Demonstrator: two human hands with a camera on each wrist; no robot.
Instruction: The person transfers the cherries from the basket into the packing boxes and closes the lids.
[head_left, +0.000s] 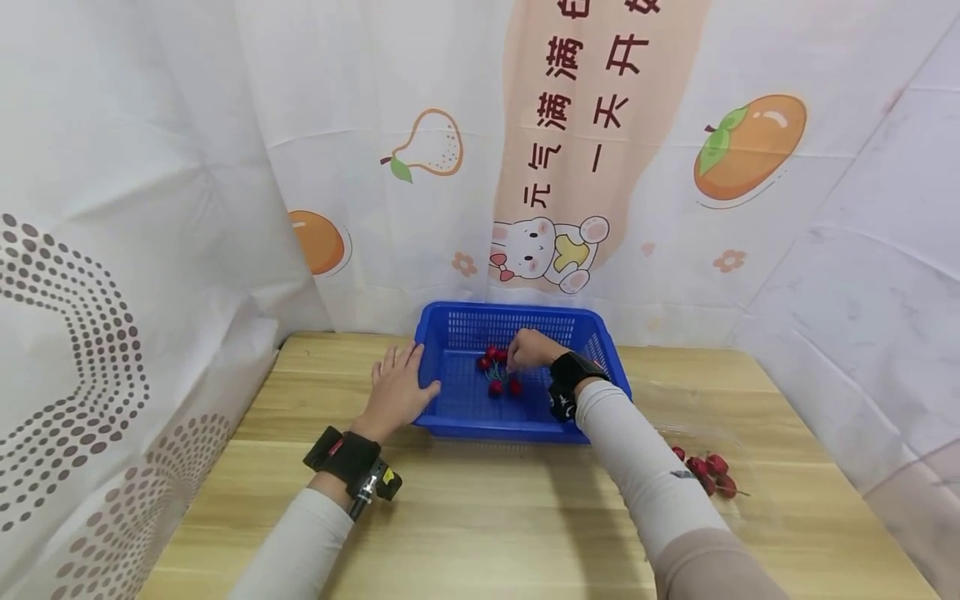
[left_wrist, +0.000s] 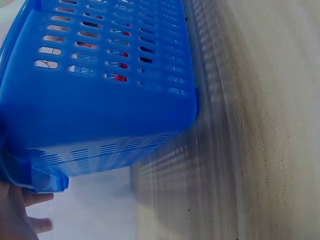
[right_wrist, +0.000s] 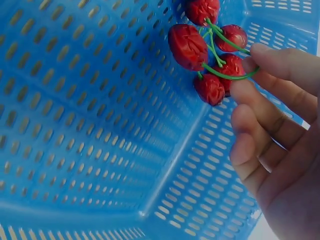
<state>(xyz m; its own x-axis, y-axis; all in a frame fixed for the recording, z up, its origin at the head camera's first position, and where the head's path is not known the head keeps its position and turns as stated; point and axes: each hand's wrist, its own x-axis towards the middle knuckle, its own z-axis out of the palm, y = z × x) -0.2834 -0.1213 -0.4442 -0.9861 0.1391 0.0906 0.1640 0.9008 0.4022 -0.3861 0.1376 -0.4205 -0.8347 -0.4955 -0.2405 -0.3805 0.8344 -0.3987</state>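
Note:
A blue plastic basket (head_left: 457, 421) with slotted walls stands on the table. Inside it lie several shiny red cherries (right_wrist: 187, 47) with thin green stems. My right hand (head_left: 531, 350) reaches into the basket and pinches a curved green stem (right_wrist: 232, 77) between thumb and forefinger; the other fingers are bent. The pinched cherries hang close to others, and I cannot tell which ones touch the basket floor. At the basket's left rim rests my left hand (head_left: 397, 392), its fingers spread and its thumb over the edge. Part of that hand (left_wrist: 17, 215) shows beside the rim corner in the left wrist view.
To the right on the wooden table (head_left: 480, 517), a clear plastic container (head_left: 757, 500) holds several more red cherries (head_left: 705, 468), partly behind my right forearm. A printed curtain (head_left: 360, 275) hangs directly behind the basket, and white sheeting (head_left: 187, 250) rises along the left side.

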